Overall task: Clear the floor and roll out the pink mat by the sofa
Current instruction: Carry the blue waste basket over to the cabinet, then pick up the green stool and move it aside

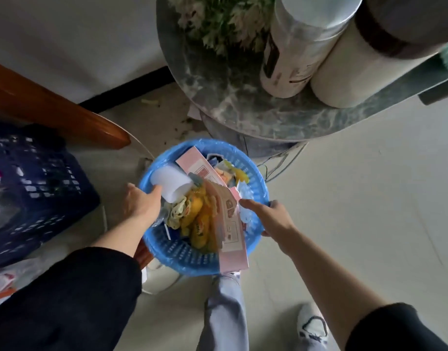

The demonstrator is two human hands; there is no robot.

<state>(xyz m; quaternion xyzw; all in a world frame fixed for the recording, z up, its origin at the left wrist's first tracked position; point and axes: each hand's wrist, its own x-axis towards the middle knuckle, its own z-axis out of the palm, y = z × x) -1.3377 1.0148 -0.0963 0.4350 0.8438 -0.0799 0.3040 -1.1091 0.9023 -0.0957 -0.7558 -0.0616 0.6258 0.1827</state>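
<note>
Left hand [141,206] and right hand [269,219] clutch opposite rims of the overfull blue bin [182,253], centre frame; lift level, or wrappers [200,220] spill.

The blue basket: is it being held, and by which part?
Yes. Both hands hold the blue basket by its rim: left hand on its left side, right hand on its right.
</note>
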